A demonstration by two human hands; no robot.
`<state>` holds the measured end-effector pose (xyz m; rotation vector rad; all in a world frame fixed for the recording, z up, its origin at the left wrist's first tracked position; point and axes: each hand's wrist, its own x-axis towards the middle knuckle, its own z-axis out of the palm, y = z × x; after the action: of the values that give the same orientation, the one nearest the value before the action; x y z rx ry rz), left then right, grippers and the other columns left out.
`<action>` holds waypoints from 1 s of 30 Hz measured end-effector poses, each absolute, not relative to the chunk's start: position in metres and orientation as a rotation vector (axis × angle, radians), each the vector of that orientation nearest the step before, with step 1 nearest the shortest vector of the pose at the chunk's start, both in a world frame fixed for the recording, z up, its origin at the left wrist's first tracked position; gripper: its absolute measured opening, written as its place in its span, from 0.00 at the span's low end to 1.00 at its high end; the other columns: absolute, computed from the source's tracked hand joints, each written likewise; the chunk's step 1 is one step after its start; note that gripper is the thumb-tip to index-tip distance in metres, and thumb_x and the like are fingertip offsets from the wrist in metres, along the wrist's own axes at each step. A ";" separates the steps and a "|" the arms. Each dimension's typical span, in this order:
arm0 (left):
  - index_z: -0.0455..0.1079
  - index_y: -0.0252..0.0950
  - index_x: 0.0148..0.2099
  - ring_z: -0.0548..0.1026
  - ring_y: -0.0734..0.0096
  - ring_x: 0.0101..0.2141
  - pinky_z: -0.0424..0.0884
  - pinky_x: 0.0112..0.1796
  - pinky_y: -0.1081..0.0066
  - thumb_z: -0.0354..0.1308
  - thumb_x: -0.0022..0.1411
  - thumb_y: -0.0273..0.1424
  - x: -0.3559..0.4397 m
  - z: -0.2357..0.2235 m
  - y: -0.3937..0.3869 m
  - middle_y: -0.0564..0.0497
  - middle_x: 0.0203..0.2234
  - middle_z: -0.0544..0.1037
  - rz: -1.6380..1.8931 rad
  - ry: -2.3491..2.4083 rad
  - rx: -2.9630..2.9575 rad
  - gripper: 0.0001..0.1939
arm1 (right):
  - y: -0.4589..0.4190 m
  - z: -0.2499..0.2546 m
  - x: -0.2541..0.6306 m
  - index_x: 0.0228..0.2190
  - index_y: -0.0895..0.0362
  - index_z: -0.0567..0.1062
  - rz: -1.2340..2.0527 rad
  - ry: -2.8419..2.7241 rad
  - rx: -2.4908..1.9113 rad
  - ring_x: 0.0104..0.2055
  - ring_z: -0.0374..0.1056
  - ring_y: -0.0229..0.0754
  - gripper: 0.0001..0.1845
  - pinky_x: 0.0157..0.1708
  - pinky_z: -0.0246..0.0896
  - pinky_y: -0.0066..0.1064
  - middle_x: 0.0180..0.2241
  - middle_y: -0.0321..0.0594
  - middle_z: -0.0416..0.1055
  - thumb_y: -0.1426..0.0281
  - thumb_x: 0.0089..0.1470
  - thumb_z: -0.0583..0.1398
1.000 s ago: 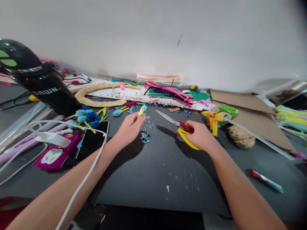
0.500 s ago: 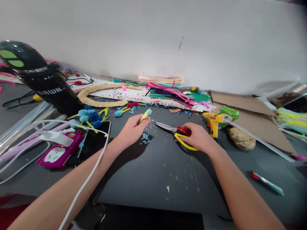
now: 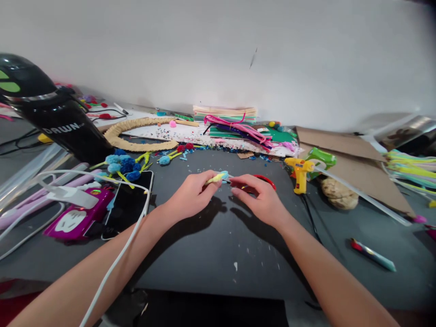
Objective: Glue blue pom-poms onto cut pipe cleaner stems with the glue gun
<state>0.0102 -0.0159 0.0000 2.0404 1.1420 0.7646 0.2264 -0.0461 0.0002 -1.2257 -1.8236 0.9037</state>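
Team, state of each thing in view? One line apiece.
Left hand, closed on the yellow-and-blue piece
Yellow-and-blue piece, held, blue end toward the right hand
Right hand, fingers bent, grip unclear
Scissors, mostly hidden, blades' opening unclear
Phone, flat, screen dark
Glue gun, clear stick protruding from its back
Black bottle, standing, top on
Pink stems, bundled

Single head-worn view, set above the near edge of the gray desk (image 3: 211, 261), faced forward and down, with the left hand (image 3: 195, 193) and right hand (image 3: 262, 200) at close range near mid-frame and the pale wall (image 3: 153, 50) filling the upper part beyond.
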 end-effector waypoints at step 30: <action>0.60 0.36 0.31 0.58 0.75 0.24 0.56 0.26 0.74 0.47 0.69 0.42 0.016 0.001 -0.024 0.56 0.22 0.60 0.733 0.941 1.940 0.17 | -0.045 0.007 0.222 0.29 0.55 0.71 1.232 -1.718 -1.211 0.27 0.63 0.37 0.18 0.29 0.61 0.29 0.24 0.34 0.66 0.53 0.56 0.60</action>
<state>0.0164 -0.0237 0.0011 1.9395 0.9406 0.7333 0.2216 -0.0448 0.0066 -1.2114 -1.7176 1.2321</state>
